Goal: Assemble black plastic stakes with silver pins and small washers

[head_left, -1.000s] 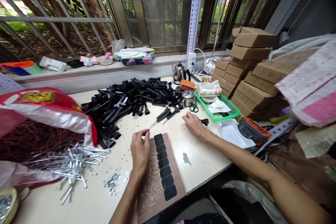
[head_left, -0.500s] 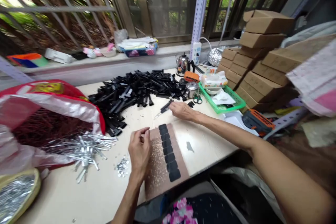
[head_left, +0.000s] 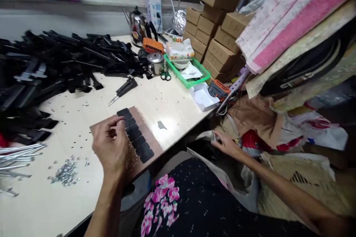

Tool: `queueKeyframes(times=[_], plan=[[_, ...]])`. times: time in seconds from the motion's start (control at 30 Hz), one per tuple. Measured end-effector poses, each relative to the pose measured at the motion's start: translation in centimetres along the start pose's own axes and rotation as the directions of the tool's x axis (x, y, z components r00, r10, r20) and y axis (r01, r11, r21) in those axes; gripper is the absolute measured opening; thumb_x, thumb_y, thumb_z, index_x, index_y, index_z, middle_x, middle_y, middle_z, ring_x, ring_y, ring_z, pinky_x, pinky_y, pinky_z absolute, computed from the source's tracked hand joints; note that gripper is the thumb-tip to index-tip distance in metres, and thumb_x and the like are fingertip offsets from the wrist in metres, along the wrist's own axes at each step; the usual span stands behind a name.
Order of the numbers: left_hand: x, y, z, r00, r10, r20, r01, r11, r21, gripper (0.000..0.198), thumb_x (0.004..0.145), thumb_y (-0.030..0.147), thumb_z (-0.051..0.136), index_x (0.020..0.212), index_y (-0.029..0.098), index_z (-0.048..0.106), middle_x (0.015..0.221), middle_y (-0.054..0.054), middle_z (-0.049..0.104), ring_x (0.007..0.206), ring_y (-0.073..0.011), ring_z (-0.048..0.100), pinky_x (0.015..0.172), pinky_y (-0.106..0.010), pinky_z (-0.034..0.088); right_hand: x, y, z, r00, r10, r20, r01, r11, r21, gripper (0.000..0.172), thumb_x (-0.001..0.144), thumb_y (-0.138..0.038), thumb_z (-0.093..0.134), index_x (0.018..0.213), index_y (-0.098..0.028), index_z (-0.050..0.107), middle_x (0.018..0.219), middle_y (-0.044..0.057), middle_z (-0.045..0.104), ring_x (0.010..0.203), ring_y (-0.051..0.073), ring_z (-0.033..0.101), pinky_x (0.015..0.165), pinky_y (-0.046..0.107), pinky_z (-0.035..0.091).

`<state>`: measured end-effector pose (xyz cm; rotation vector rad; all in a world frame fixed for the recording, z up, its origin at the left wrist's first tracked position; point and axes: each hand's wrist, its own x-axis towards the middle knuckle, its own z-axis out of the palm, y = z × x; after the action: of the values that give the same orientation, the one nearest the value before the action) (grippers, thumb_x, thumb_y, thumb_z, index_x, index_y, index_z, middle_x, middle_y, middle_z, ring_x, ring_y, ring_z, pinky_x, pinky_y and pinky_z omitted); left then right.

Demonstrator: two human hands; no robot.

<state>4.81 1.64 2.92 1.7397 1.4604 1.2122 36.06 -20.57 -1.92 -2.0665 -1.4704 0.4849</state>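
Note:
My left hand (head_left: 112, 142) rests over the left side of a brown board (head_left: 139, 114), its fingers curled and thumb close to the index finger; whatever they hold is hidden. Along the board, just right of that hand, runs a row of black rounded pads (head_left: 135, 131). My right hand (head_left: 226, 144) is off the table's edge, above an open pale bag (head_left: 204, 135). Its fingertips are pinched, with a small shiny bit at them too small to name. Behind the board lies a black piece with a pointed metal tip (head_left: 124, 89).
A heap of black plastic parts (head_left: 69, 57) fills the back left. Small metal discs (head_left: 66, 173) and metal rods (head_left: 19, 159) lie at the left. Scissors (head_left: 165, 75), a green basket (head_left: 204, 72), a white tray (head_left: 202, 96) and stacked cardboard boxes (head_left: 222, 55) stand toward the right.
My right hand has left the black pointed piece and swung right and down, past the table's edge. My left hand stays over the board. The view has turned right.

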Motion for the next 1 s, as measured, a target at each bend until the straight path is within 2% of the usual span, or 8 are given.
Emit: queueKeyframes(times=[0.07,0.13,0.3,0.4,0.5,0.67,0.83,1.0], plan=[[0.1,0.0,-0.3,0.998,0.044,-0.044,-0.042,0.998,0.047,0.025,0.086,0.036,0.053,0.100,0.019,0.066,0.098,-0.005,0.062,0.084,-0.0178,0.058,0.074,-0.031,0.047,-0.3,-0.3,1.0,0.993,-0.112,-0.040,0.108,0.990,-0.094,0.035,0.085,-0.036,0.052,0.114,-0.019,0.058,0.099,0.009,0.067,0.089,0.023,0.064,0.078,0.041,0.053],[0.2,0.0,-0.7,0.998,0.047,-0.036,-0.045,0.998,0.052,0.024,0.087,0.035,0.052,0.097,0.019,0.066,0.096,-0.005,0.063,0.083,-0.0174,0.058,0.075,-0.030,0.046,1.8,-2.6,1.3,0.962,-0.263,-0.070,0.256,0.962,-0.098,0.031,0.090,-0.027,0.047,0.119,-0.020,0.057,0.102,0.009,0.067,0.090,0.020,0.065,0.079,0.036,0.054],[-0.1,-1.0,-2.1,0.997,-0.063,-0.054,0.068,0.992,0.104,0.028,0.088,0.038,0.049,0.100,0.019,0.065,0.095,-0.005,0.061,0.076,-0.0167,0.057,0.069,-0.029,0.046,14.0,-13.9,3.3,0.695,-0.708,-0.125,0.705,0.705,-0.077,0.029,0.093,-0.016,0.044,0.117,-0.023,0.059,0.101,0.006,0.066,0.093,0.018,0.061,0.085,0.032,0.050],[-0.4,-2.3,-3.8,0.990,-0.098,-0.105,0.114,0.981,0.155,0.028,0.089,0.038,0.048,0.099,0.018,0.065,0.094,-0.005,0.061,0.072,-0.0165,0.056,0.069,-0.030,0.045,22.6,-20.5,8.3,0.582,-0.809,0.076,0.802,0.556,-0.219,0.031,0.095,-0.015,0.039,0.118,-0.021,0.059,0.113,0.007,0.064,0.102,0.019,0.056,0.084,0.032,0.047],[-0.6,-3.9,-6.3,0.977,-0.104,-0.185,0.147,0.962,0.231,0.027,0.089,0.037,0.047,0.098,0.018,0.064,0.092,-0.005,0.062,0.068,-0.0163,0.054,0.069,-0.030,0.045,29.1,-24.3,13.9,0.524,-0.761,0.384,0.841,0.391,-0.373,0.033,0.094,-0.013,0.040,0.121,-0.023,0.056,0.123,0.007,0.059,0.115,0.024,0.047,0.083,0.035,0.042],[-1.2,-6.9,-11.0,0.950,-0.103,-0.293,0.214,0.901,0.377,0.027,0.091,0.034,0.044,0.098,0.017,0.065,0.090,-0.006,0.063,0.068,-0.0165,0.055,0.069,-0.030,0.045,33.4,-24.8,19.0,0.355,-0.754,0.552,0.932,0.237,-0.274,0.024,0.092,-0.015,0.044,0.100,-0.023,0.065,0.095,0.007,0.065,0.099,0.023,0.052,0.082,0.036,0.034],[-2.6,-9.7,-14.0,0.936,-0.137,-0.325,0.285,0.835,0.470,0.027,0.091,0.032,0.045,0.100,0.017,0.065,0.093,-0.007,0.064,0.076,-0.0180,0.059,0.073,-0.031,0.046,34.5,-23.2,19.4,0.368,-0.759,0.537,0.928,0.259,-0.269,0.020,0.091,-0.021,0.045,0.088,-0.017,0.064,0.089,0.009,0.061,0.081,0.020,0.052,0.072,0.031,0.033],[-4.3,-9.5,-13.5,0.974,-0.124,-0.191,0.207,0.830,0.517,0.024,0.091,0.030,0.046,0.100,0.018,0.065,0.091,-0.005,0.062,0.078,-0.0162,0.061,0.069,-0.027,0.047,33.8,-22.9,17.7,0.331,-0.868,0.370,0.942,0.280,-0.186,0.025,0.095,-0.021,0.037,0.093,-0.016,0.062,0.086,0.010,0.063,0.082,0.021,0.055,0.074,0.032,0.040]])
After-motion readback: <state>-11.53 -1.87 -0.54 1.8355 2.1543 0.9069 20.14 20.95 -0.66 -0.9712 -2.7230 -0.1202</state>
